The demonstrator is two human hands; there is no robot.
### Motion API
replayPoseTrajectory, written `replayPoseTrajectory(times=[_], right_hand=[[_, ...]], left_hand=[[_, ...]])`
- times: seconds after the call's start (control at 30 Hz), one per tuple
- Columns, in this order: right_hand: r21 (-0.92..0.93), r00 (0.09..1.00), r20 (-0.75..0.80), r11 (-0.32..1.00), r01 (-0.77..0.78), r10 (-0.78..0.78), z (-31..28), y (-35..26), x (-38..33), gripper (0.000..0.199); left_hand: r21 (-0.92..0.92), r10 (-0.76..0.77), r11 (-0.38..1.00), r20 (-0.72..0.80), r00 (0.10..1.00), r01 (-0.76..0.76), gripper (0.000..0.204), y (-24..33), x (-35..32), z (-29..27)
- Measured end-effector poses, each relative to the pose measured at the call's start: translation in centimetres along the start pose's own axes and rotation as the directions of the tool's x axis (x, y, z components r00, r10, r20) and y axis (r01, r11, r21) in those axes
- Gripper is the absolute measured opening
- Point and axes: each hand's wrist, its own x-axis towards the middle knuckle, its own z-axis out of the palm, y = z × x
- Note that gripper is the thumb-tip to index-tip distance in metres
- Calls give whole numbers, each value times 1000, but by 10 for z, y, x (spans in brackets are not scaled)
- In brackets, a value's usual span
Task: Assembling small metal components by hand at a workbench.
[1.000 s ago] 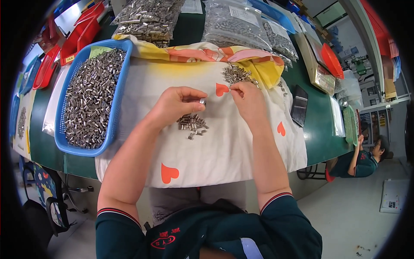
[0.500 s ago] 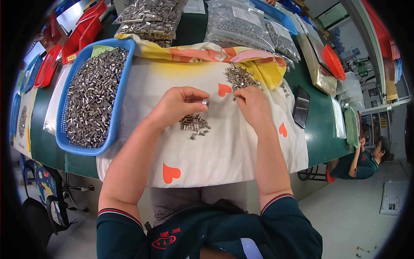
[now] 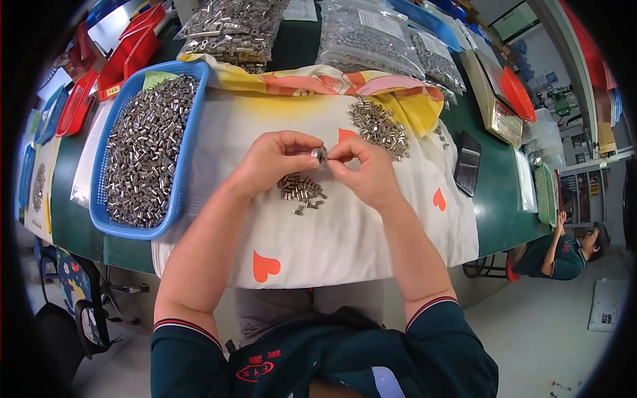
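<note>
Over the cloth, my left hand (image 3: 282, 161) pinches a small round silver metal piece (image 3: 318, 154) between thumb and fingertips; it looks like a ring. My right hand (image 3: 363, 169) is closed in a pinch right beside that piece, its fingertips almost touching it. Whatever sits in the right fingertips is too small to make out. Just below the left hand lies a small heap of short metal sleeves (image 3: 302, 190). A larger heap of metal sleeves (image 3: 385, 129) lies beyond the right hand, on the white cloth (image 3: 345, 245) with red hearts.
To the left stands a blue basket (image 3: 99, 192) full of metal sleeves. Clear bags of metal parts (image 3: 365, 40) line the back. A black phone (image 3: 468, 166) lies on the green table (image 3: 497, 219) at right. Another person (image 3: 561, 252) is at the far right.
My right hand has moved left from the far heap to the metal ring in my left hand. The left hand has stayed nearly in place, still holding the ring.
</note>
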Motion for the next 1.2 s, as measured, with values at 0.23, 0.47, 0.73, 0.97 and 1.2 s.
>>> replayPoseTrajectory(times=[0.23, 0.47, 0.73, 0.97, 1.2], right_hand=[[-232, 984, -43, 960, 157, -171, 4, 6, -1, 7], [-457, 907, -67, 821, 342, -415, 14, 7, -2, 8], [-266, 974, -65, 945, 193, -217, 7, 3, -3, 8], [-151, 994, 4, 983, -105, 106, -3, -3, 3, 11], [-609, 967, -207, 793, -10, -147, -47, 43, 29, 12]], left_hand=[[21, -7, 1000, 7, 1000, 7, 28, 1, 0, 4], [99, 22, 995, -66, 998, -15, 26, 1, -3, 7], [114, 22, 993, -53, 998, -16, 26, 3, -2, 6], [149, -27, 988, -40, 999, 32, 26, 3, -5, 2], [179, -38, 983, -27, 999, 42, 26, 6, 0, 6]])
